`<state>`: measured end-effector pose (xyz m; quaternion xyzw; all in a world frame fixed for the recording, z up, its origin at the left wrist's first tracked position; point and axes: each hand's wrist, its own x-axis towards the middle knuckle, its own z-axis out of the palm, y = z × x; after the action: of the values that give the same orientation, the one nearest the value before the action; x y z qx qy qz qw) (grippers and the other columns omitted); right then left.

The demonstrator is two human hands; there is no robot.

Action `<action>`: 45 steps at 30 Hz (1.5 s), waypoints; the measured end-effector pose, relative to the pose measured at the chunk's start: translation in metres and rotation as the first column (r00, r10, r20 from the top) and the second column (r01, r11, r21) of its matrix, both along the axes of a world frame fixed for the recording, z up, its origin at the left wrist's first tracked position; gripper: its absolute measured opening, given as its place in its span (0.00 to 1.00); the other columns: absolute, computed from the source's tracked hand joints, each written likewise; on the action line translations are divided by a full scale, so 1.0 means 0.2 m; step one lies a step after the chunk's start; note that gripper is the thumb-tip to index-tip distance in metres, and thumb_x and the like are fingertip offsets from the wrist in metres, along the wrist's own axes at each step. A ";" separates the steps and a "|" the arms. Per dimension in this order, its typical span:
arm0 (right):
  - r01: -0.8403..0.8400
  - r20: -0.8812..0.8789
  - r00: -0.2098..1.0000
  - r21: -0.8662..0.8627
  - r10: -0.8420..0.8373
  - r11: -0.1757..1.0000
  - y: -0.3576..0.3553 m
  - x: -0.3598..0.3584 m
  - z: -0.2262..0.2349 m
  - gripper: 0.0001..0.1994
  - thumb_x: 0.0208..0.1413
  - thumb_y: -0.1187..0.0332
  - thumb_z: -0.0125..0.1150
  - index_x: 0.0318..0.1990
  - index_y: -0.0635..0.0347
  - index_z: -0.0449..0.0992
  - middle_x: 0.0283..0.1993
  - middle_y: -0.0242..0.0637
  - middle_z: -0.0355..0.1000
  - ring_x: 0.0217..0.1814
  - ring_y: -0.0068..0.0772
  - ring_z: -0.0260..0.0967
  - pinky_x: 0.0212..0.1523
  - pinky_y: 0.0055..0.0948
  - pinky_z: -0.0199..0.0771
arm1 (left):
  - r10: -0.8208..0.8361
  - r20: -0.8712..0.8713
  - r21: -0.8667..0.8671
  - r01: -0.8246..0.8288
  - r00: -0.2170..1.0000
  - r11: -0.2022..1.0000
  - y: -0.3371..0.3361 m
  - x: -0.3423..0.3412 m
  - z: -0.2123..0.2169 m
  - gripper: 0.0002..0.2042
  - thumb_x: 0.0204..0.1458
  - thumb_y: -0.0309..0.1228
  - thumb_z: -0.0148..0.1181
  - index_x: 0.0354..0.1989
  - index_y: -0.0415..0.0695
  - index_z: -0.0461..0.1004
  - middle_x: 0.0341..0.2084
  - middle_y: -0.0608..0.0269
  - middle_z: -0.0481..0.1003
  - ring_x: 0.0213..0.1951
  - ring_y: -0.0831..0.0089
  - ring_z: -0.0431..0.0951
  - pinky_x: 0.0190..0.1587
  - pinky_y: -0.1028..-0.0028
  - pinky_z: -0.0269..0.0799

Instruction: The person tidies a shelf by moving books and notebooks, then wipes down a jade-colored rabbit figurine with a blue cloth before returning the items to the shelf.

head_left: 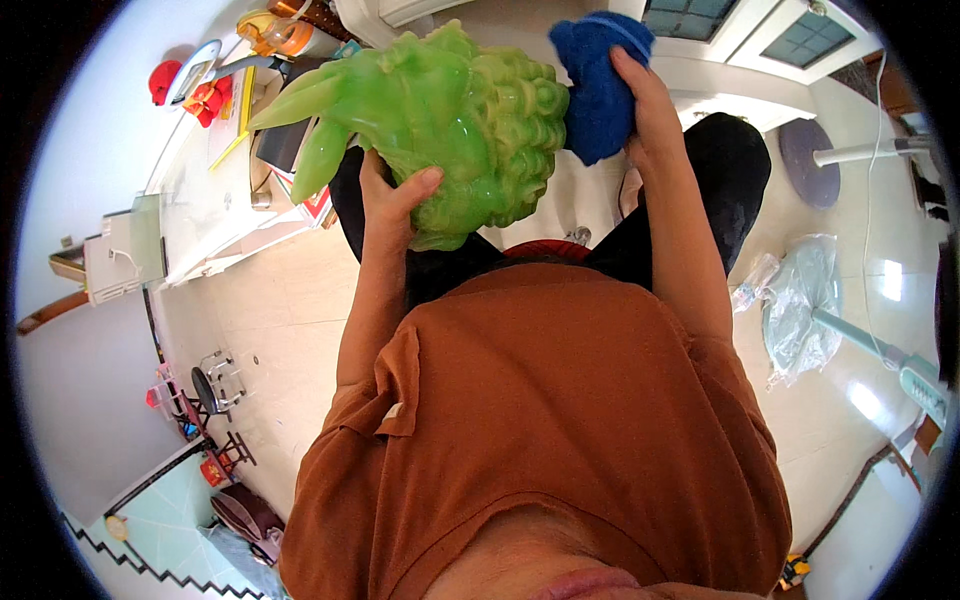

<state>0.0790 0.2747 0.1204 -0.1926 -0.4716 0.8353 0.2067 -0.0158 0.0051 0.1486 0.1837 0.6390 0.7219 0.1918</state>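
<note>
A large glossy green carved ornament (430, 120) is up in front of me, above my lap. It has long pointed leaf-like tips on its left and rows of round knobs on its right. My left hand (395, 195) grips its lower edge, thumb on the near face; the other fingers are hidden behind it. In my right hand (645, 105) is a bunched dark blue cloth (600, 95), with fingers closed over its right side. The cloth's left edge meets the knobbly side of the ornament; whether it presses there I cannot tell.
To the left stands a cluttered table (200, 215) with an orange-lidded jar (290, 38) and a mirror (195, 75). White cabinets (740, 80) are ahead. At the right are a round grey base with a pole (810, 160), a clear plastic bag (805, 300) and a hanging cable.
</note>
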 end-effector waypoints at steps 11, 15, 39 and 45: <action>0.135 -0.113 0.988 0.289 -0.107 0.948 -0.27 -0.01 0.02 0.21 0.49 0.68 0.73 0.51 0.59 0.75 0.44 0.32 0.77 0.45 0.25 0.73 0.50 0.27 0.73 | 0.007 -0.431 -0.152 -0.080 0.902 0.985 0.00 0.08 0.05 0.41 0.32 0.38 0.78 0.56 0.34 0.64 0.49 0.53 0.72 0.50 0.63 0.74 0.56 0.66 0.68; 0.194 -0.120 0.977 0.137 -0.179 0.971 -0.28 -0.02 0.07 0.18 0.46 0.67 0.75 0.45 0.60 0.78 0.39 0.31 0.78 0.41 0.22 0.74 0.46 0.26 0.74 | 0.009 -0.454 -0.183 -0.103 0.891 0.978 -0.03 0.09 0.00 0.42 0.31 0.40 0.81 0.55 0.34 0.66 0.49 0.53 0.72 0.50 0.64 0.74 0.55 0.66 0.68; 0.342 -0.172 0.922 0.782 -0.347 0.520 -0.33 -0.07 0.02 0.24 0.38 0.65 0.69 0.46 0.61 0.73 0.45 0.45 0.69 0.46 0.51 0.71 0.48 0.39 0.72 | 0.102 -0.210 -0.125 -0.131 0.972 0.984 0.10 0.22 0.08 0.35 0.38 0.30 0.77 0.56 0.35 0.66 0.50 0.54 0.72 0.51 0.66 0.74 0.55 0.67 0.69; 0.257 -0.073 0.938 0.803 -0.338 0.538 -0.32 -0.04 0.02 0.24 0.38 0.66 0.69 0.46 0.63 0.71 0.45 0.45 0.69 0.46 0.49 0.71 0.49 0.37 0.71 | 0.114 -0.269 -0.148 -0.158 0.956 0.976 0.10 0.21 0.03 0.37 0.37 0.31 0.77 0.57 0.35 0.64 0.51 0.54 0.72 0.51 0.66 0.73 0.56 0.67 0.68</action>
<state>0.0703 0.2102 0.1243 -0.1938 -0.7652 0.4758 0.3880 0.0254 0.0250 0.1541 0.2149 0.7284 0.6467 0.0711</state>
